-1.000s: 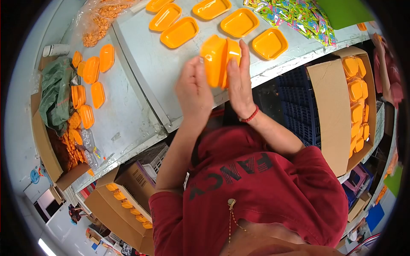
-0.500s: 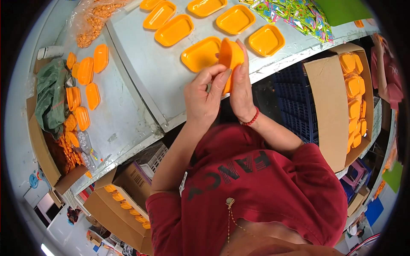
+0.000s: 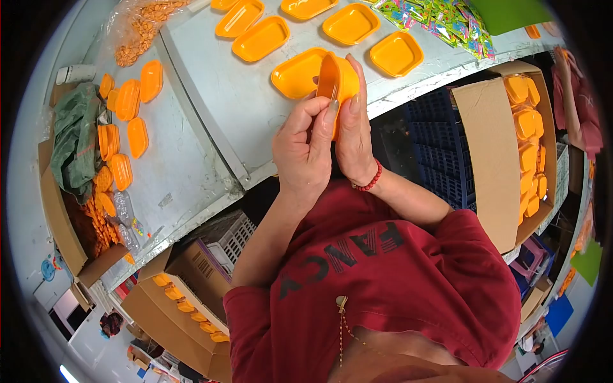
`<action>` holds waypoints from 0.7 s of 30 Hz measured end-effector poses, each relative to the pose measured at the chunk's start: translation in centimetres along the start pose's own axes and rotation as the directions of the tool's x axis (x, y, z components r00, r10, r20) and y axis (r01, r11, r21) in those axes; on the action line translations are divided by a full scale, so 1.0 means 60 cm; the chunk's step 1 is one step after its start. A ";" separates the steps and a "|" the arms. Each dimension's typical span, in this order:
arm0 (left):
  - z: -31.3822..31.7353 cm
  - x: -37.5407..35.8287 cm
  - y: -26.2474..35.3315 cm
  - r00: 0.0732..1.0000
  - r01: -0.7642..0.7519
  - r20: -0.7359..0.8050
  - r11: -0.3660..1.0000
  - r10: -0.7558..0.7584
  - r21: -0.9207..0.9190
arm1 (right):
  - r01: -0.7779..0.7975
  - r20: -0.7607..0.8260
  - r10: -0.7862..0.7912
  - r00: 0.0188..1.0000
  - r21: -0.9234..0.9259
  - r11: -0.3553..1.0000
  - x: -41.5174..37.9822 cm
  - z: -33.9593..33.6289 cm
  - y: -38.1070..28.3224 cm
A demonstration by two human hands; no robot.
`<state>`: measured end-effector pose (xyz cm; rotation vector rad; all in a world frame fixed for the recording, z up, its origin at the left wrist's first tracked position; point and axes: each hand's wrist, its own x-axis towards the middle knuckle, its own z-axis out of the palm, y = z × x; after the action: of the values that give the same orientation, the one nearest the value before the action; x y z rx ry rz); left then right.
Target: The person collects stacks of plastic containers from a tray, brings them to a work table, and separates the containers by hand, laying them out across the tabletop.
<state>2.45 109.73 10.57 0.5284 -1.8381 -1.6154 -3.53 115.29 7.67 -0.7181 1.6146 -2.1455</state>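
Observation:
An orange plastic tray (image 3: 345,75), tilted up on its side, is held between my two hands just above the table's front edge. My left hand (image 3: 304,143) pinches the tray's near edge, with thumb and fingers close together. Against its outer side lies my right hand (image 3: 355,137), fingers nearly straight, supporting the tray with the palm turned inward. Behind them an open orange tray (image 3: 295,75) rests on the table, partly covered by the held one. Another open tray (image 3: 396,54) sits to the right of my hands.
Several more trays (image 3: 260,39) lie across the table (image 3: 211,86). Colourful printed packets (image 3: 440,29) are heaped at the back right. Orange pieces fill a clear bag (image 3: 143,29) at the back left. Boxes of orange containers (image 3: 527,147) flank me; a person (image 3: 575,102) is at the far right.
The held tray has turned slightly and shifted a little left, with both hands still on it. The whole view has moved slightly.

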 end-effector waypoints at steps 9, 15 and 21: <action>-0.008 -0.010 0.013 1.000 0.003 -0.012 1.000 -0.002 0.030 | 0.035 0.021 -0.034 0.999 -0.080 0.996 0.001 -0.008 -0.016; -0.002 -0.002 0.015 1.000 0.027 -0.002 0.999 -0.027 -0.040 | 0.125 0.024 -0.123 0.992 -0.135 0.983 0.003 -0.007 -0.020; 0.004 -0.003 0.005 0.995 -0.057 -0.084 0.997 0.053 -0.053 | 0.061 0.089 -0.056 0.994 -0.054 0.997 0.008 -0.006 -0.033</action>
<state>2.47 110.06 10.79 0.5081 -1.7272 -1.5799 -4.09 115.88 9.59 -0.8741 1.6334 -2.0847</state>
